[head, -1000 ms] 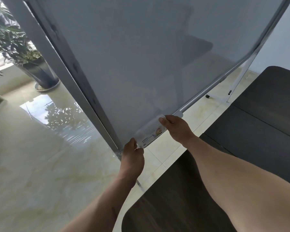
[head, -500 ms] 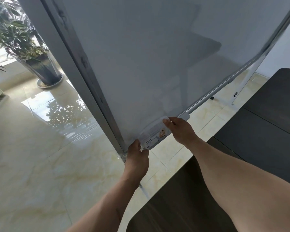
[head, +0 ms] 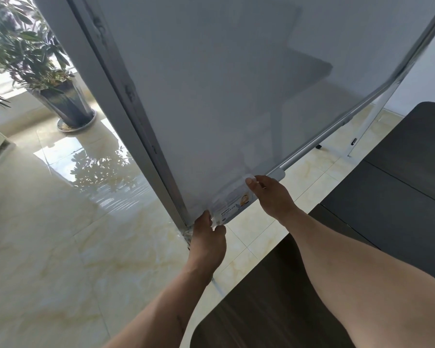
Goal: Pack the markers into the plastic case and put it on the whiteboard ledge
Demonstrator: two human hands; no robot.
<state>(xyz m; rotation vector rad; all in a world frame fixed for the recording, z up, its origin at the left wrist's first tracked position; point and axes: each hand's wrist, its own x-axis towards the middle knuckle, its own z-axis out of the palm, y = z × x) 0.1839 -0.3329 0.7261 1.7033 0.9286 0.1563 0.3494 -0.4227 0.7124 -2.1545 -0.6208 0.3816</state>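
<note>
Looking through the head camera, the only view I have, I am seeing the plastic case lying lengthwise at the near left end of the whiteboard ledge, its back against the whiteboard, close to the board's lower left corner. The left hand is pinching the case's near end between thumb and fingers, and the right hand is curling over its far end with the thumb pressing on the front edge. I cannot tell whether the markers are inside; the case is too pale and blurred.

I am judging this as the final seating. To do it well I am keeping the case level, pushing it back until it is resting flat on the ledge and not overhanging the end, then loosening one hand first to check that it is staying put above the tiled floor.
</note>
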